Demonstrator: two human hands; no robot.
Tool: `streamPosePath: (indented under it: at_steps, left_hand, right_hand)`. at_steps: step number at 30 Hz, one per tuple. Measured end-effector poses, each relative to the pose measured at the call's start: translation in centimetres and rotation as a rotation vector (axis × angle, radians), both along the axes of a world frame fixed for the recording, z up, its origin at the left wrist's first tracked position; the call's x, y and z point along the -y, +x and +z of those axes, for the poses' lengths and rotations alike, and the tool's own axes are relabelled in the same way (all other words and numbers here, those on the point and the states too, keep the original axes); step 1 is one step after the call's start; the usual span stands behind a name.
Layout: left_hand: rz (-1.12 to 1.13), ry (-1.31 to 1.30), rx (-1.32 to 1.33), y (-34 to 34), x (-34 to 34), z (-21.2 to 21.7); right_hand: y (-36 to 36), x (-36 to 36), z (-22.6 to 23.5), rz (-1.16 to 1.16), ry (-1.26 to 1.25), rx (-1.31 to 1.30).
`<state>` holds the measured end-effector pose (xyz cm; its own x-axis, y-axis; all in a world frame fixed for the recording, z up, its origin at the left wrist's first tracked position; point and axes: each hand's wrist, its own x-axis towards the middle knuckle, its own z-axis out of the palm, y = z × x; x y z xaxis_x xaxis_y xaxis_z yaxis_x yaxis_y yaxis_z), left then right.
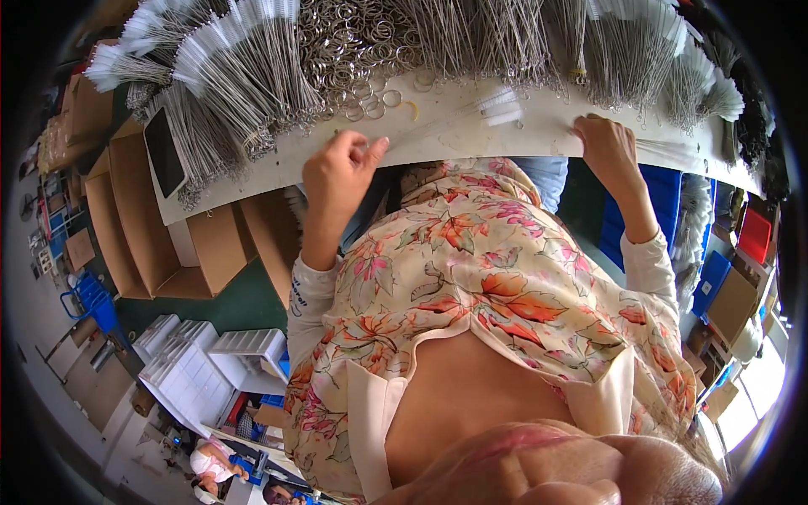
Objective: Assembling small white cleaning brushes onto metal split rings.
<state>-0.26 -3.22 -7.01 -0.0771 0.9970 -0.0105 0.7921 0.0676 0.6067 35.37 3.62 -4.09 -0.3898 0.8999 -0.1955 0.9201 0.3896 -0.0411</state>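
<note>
My left hand [341, 172] is raised at the table's front edge, its fingers curled and the thumb near the index finger. Faint, blurred wire stems run across the tabletop from near it to a small brush with white bristles [501, 107]. Whether the fingers grip a stem is too blurred to see. Over the front edge farther right, my right hand [608, 151] has its fingers bent inward and closed; anything inside them is hidden. Several loose metal rings [370, 105] lie beyond my left hand, beside a small yellowish curved piece [411, 110].
Bundles of wire-stemmed brushes [244, 76] and a heap of metal rings [353, 38] line the table's far side [454, 135]. A dark phone [164, 151] lies at the left end. Cardboard boxes [160, 227] stand left, blue bins [644, 210] right. Another person [215, 463] is in the background.
</note>
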Motion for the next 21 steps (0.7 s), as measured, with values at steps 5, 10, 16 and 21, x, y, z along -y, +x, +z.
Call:
streamPosePath:
  at_steps: [5,10,16,21]
  left_hand:
    - [-0.038,0.258,-0.119,0.5,-0.4,-2.1]
    - [0.204,0.027,0.276,-0.3,1.0,-0.8]
    - [0.223,-0.221,0.857,-0.1,4.1,-0.7]
    - [-0.038,-0.323,1.143,-1.3,3.5,-0.3]
  right_hand:
    - [-7.7,0.4,-1.4,0.026,-0.210,-0.948]
    - [-14.4,1.9,-1.8,0.431,-0.138,-0.690]
    - [-14.6,2.8,-5.0,0.507,-0.076,-0.581]
    - [-14.9,2.5,-3.5,0.413,-0.145,-0.673]
